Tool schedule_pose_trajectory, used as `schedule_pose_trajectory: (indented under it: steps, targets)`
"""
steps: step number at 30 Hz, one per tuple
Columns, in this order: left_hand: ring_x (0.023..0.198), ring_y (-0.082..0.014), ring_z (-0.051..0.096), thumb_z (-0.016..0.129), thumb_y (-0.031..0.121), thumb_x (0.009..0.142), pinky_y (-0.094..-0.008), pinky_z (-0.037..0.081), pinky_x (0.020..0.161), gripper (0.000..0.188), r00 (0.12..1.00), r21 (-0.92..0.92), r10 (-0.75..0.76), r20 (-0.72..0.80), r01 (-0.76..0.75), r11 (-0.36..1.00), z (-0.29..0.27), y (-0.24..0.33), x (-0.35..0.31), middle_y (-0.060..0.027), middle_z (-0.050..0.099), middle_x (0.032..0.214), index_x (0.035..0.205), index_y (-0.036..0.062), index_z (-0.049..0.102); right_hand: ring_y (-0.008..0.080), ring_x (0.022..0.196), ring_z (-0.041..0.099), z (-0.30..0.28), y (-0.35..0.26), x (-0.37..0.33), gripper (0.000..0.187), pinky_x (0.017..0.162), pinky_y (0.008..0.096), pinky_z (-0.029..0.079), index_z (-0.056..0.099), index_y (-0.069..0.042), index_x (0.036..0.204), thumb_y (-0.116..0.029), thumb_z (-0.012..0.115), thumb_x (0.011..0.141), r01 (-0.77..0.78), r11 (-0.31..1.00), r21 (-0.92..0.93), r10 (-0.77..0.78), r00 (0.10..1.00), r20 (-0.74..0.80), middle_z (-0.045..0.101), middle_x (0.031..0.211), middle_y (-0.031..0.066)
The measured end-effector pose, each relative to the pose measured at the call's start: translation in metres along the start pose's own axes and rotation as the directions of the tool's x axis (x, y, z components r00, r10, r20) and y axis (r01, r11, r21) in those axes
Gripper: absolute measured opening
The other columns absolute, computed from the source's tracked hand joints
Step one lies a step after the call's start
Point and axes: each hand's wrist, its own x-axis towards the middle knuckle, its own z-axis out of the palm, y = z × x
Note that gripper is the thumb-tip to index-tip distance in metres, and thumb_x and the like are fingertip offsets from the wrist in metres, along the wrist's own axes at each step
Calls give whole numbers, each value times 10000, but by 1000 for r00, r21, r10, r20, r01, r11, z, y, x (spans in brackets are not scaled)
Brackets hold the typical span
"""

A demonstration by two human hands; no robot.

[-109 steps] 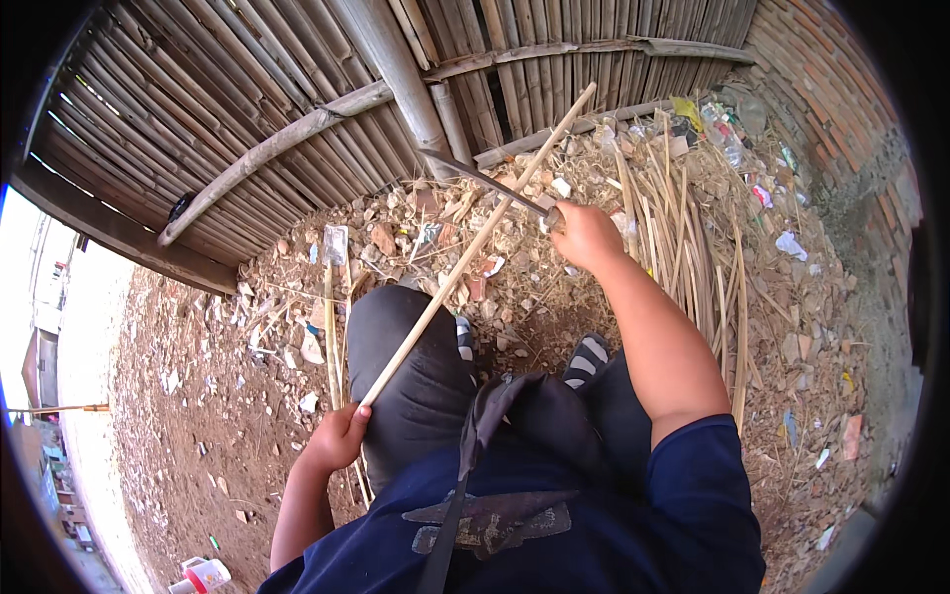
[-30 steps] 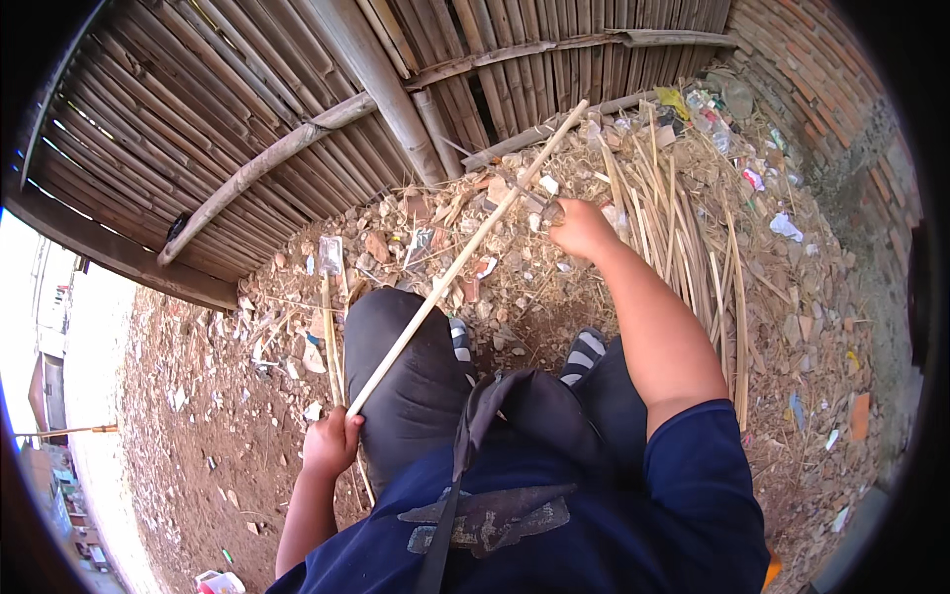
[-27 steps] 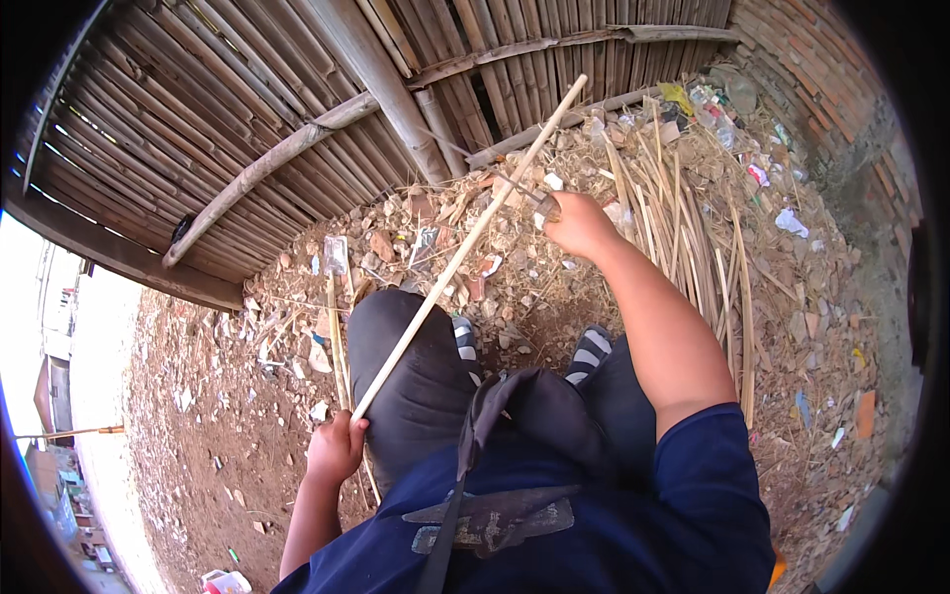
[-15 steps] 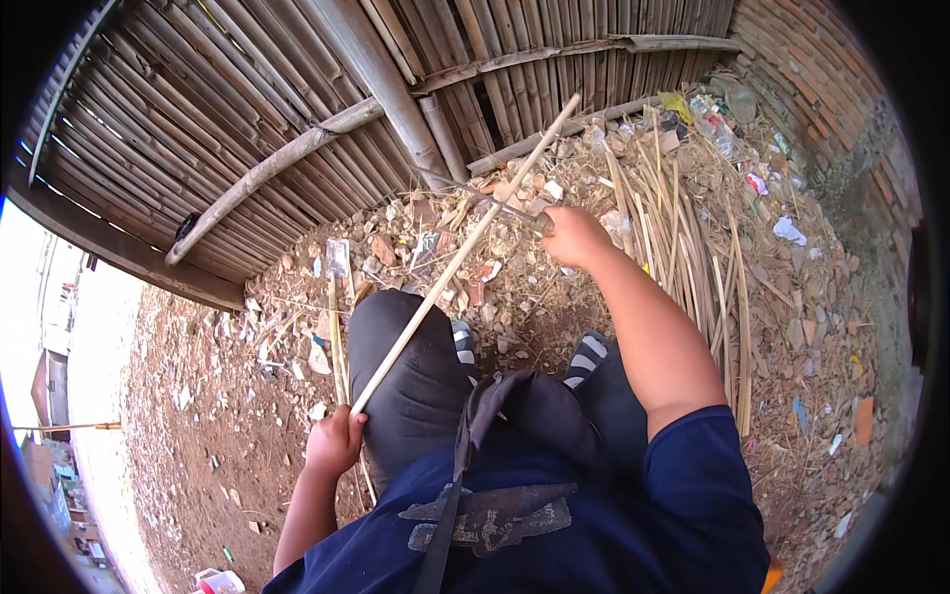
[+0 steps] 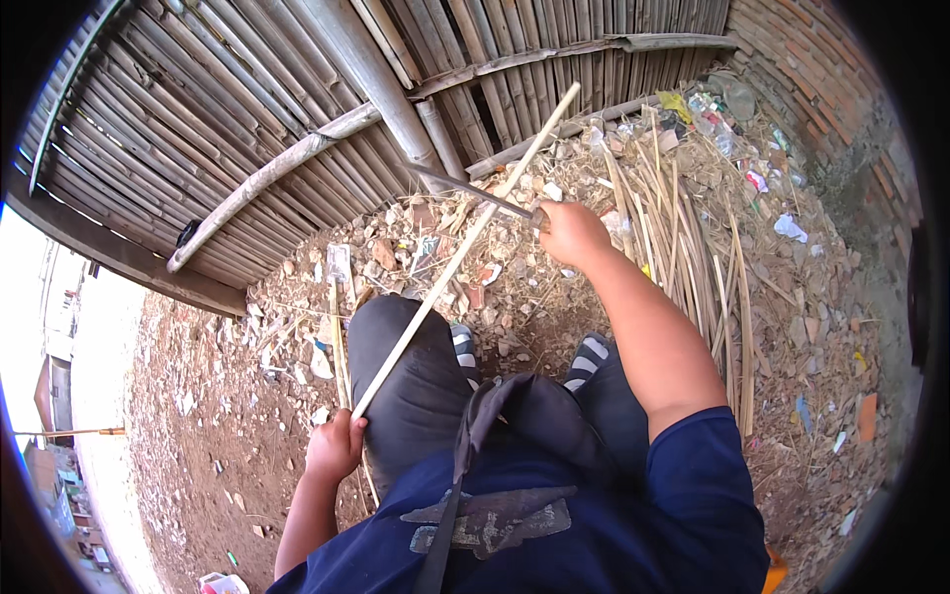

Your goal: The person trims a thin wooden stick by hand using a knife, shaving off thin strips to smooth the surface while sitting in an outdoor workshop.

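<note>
A long pale bamboo strip (image 5: 457, 259) slants across my raised left knee, its far end toward the bamboo wall. Its near end is gripped by my left hand (image 5: 334, 445), fingers closed round it beside my thigh. My right hand (image 5: 576, 235) is wrapped round the handle of a knife (image 5: 477, 190). The long dark blade points left and crosses the strip on its upper half; whether blade and strip touch is hard to tell.
Several cut bamboo strips (image 5: 683, 267) lie on the ground to the right. More strips (image 5: 337, 342) lie left of my knee. A bamboo wall (image 5: 247, 129) stands ahead, a brick wall (image 5: 831, 89) at the right. Stones and litter cover the ground.
The knife blade has turned, so more of its flat side shows now. The strip's far end has risen slightly, while both hands stay nearly in place.
</note>
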Motion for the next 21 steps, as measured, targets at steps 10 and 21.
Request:
schedule_pose_trajectory:
  steps: [10,21]
  targets:
    - [590,-478,630,566,328,1016,-566,495,531,322,997,-22,25,-76,-27,999,25,-25,-3,-238,608,610,862,50,512,344,870,727,4,0,2,165,738,486,574,668,-109,1001,-105,654,836,-174,975,138,145,969,199,725,865,144]
    - [624,-484,632,603,334,995,-582,488,552,305,1000,-33,-23,1,23,999,15,-8,-17,-237,617,636,897,55,531,310,771,723,-3,-43,-19,109,688,455,575,651,-139,948,-174,694,855,420,873,-248,-425,904,35,717,810,103]
